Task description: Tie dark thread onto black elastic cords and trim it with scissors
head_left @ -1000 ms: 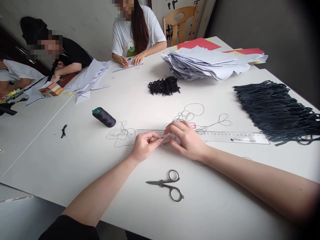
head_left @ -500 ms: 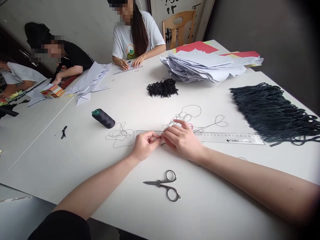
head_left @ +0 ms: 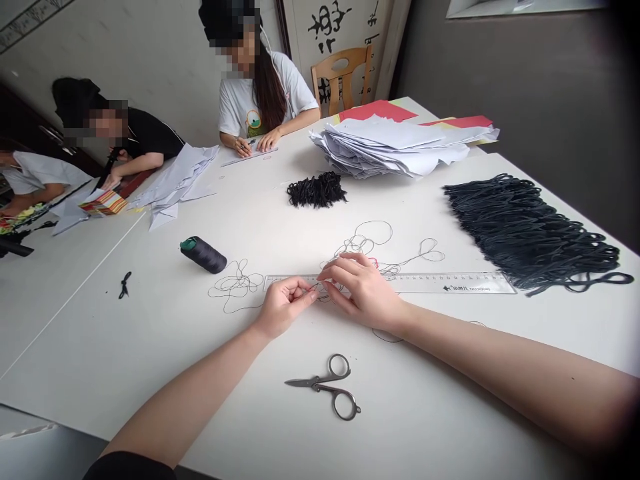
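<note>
While our left grip (head_left: 285, 308) pinches dark thread (head_left: 241, 283), our right grip (head_left: 365, 291) curves just beside it.
Dark thread: we find it at our left fingertips, with loose tangles on the counter (head_left: 235, 413) to the left and beyond. Left grip: thumb and forefinger closed on the strand. Right grip: fingers bent; whether they hold thread we cannot tell. Ruler (head_left: 425, 283), clear, one: flat, passing just beyond both grips. Scissors (head_left: 315, 383), metal, one: on our side of the ruler, handles spread. Spool (head_left: 204, 255), dark, one: on its side, left. Black cords (head_left: 530, 230), looped, one row: right.
</note>
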